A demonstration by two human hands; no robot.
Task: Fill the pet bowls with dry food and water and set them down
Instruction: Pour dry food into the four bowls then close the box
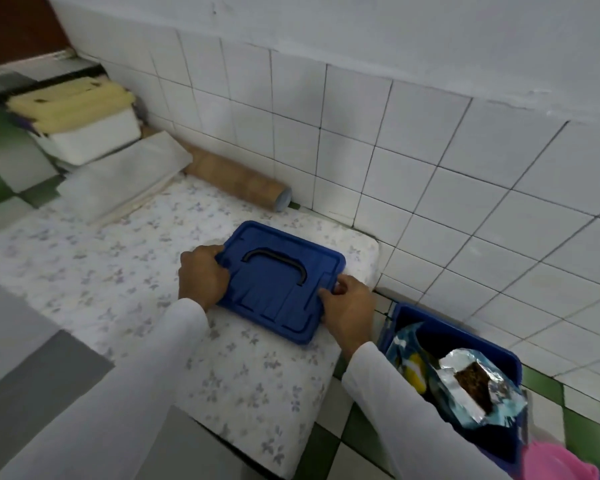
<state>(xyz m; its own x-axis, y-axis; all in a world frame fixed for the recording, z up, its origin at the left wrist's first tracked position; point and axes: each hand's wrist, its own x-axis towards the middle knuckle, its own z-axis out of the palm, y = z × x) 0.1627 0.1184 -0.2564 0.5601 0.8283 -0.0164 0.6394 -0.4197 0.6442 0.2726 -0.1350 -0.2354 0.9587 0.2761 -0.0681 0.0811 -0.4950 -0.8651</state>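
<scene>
We hold a flat blue lid point(280, 279) with both hands. It lies on a soft pad with a little purple flower print point(125, 282). The lid has a dark curved handle point(276, 263) on top.

Our left hand point(203, 277) grips the lid's left edge, with the fingers curled over the rim. Our right hand point(349, 308) grips the lid's near right side, with the thumb on top and the fingers tucked under the edge. Both arms wear white sleeves point(413, 420).

The lid sits near the right end of the pad. Its far corner is close to the tiled wall point(430, 168), but not touching it. The near corner of the lid is well back from the front edge of the pad. To the left of the lid there is a lot of bare pad.

Just past the pad's right edge, down on the green and white floor point(343, 441), is the open blue box point(465, 336). Inside it we see shiny food bags point(478, 389), and one bag is torn open and shows brown dry food point(473, 384). Our right sleeve covers the box's near left side. Something pink point(558, 462) is at the bottom right corner, just beside the box. We cannot tell what it is.

Far back by the wall lies a brown roll point(236, 180). A grey folded sheet point(125, 178) and a white box with yellow things on top point(84, 126) are on the left.
</scene>
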